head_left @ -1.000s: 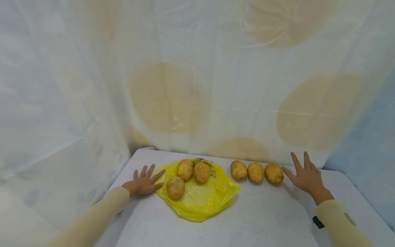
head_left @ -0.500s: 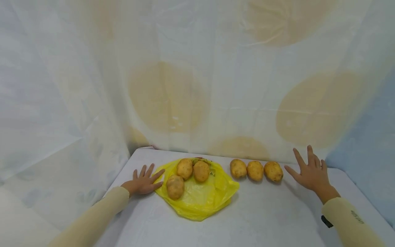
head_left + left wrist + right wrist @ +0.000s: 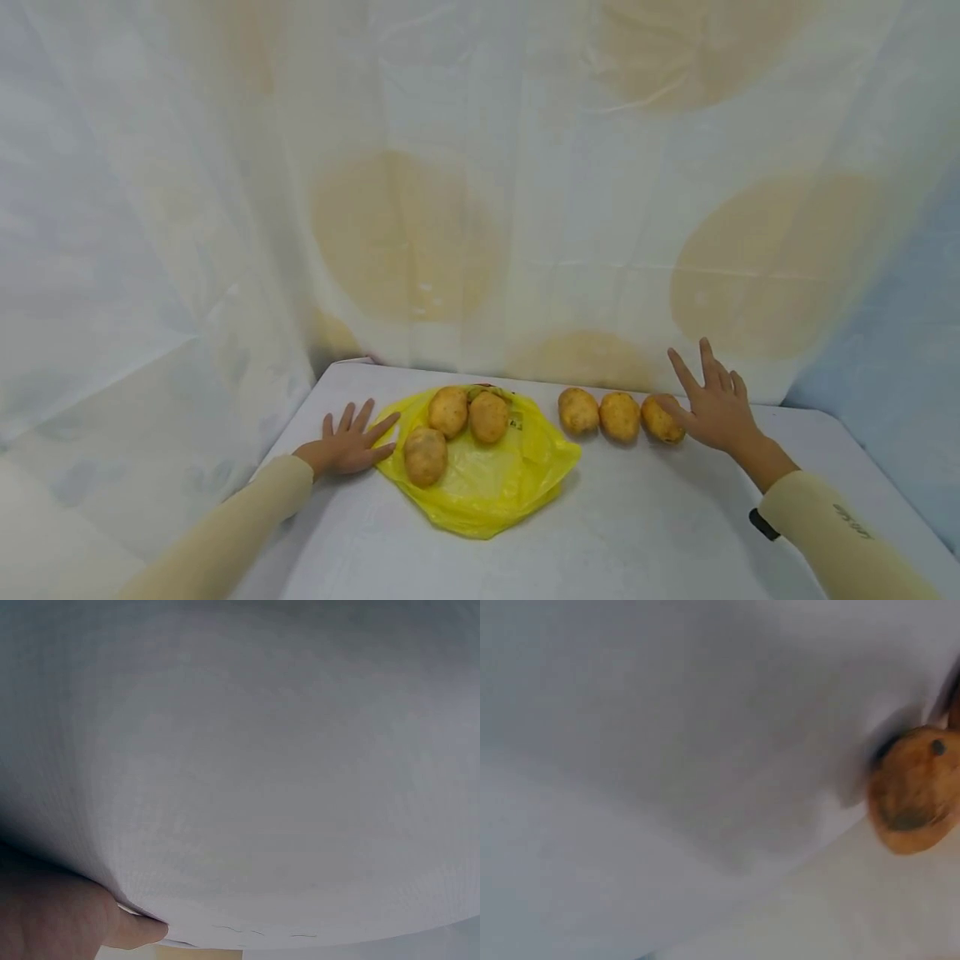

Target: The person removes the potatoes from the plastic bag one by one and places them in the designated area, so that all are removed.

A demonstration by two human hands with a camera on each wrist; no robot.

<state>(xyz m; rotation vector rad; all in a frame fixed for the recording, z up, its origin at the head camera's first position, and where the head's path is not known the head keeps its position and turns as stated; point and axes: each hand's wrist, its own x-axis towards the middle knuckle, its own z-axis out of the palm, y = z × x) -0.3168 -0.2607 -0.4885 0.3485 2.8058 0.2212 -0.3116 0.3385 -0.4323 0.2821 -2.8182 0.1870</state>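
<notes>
My left hand (image 3: 348,443) lies spread on the table, its thumb and forefinger at the left edge of a yellow plastic bag (image 3: 495,496). Three potatoes (image 3: 426,457) rest on top of that bag. To the right stand three more potatoes (image 3: 578,411) in a row. Over the row's right end hovers my right hand (image 3: 723,412), fingers spread, its thumb partly covering the rightmost potato (image 3: 662,419). In the right wrist view a potato (image 3: 915,787) shows at the right edge, apart from the hand's shadow. Neither hand holds anything.
A white cloth covers the table (image 3: 622,525). Behind it hangs a pale curtain (image 3: 585,208) with tan circles, and further sheets close off the left and right sides. A black band (image 3: 764,524) sits at the right sleeve.
My right hand first drifted right and away from the potato row, then came back left over the rightmost potato. The left hand, the bag and the potatoes have stayed in place.
</notes>
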